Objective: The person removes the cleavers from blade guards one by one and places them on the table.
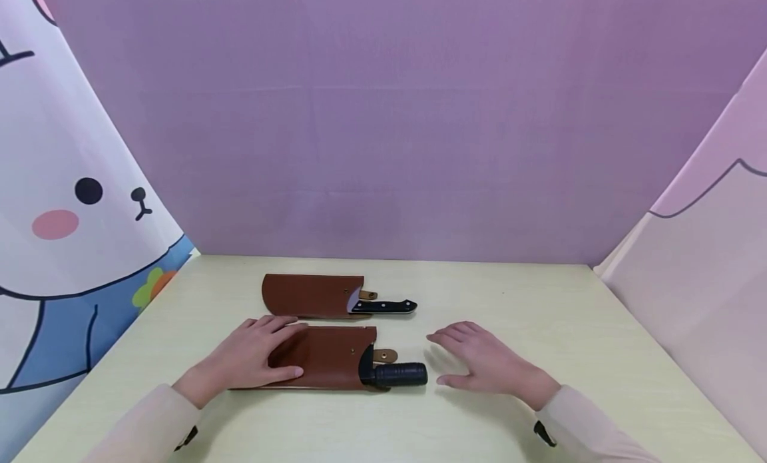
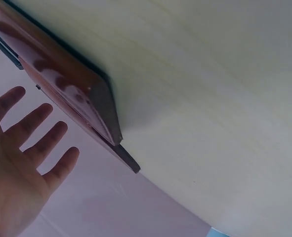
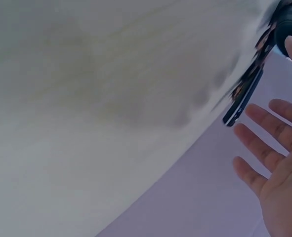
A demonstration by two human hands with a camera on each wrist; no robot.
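The front brown leather sheath (image 1: 335, 343), its ribbed black handle (image 1: 400, 374) protruding, lies beneath the released, loosely spread left hand (image 1: 256, 356), with the similarly released right hand (image 1: 487, 361) beyond its handle end and a sheathed, riveted black-handled knife (image 1: 385, 307) behind it.

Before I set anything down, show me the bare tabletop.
Bare: beyond the right hand, between the riveted handle and the right-side panel; left of the far sheath, toward the cartoon panel; in front of the near sheath, between the sleeves. Crowded: the narrow strip between both sheaths, and around the left hand.
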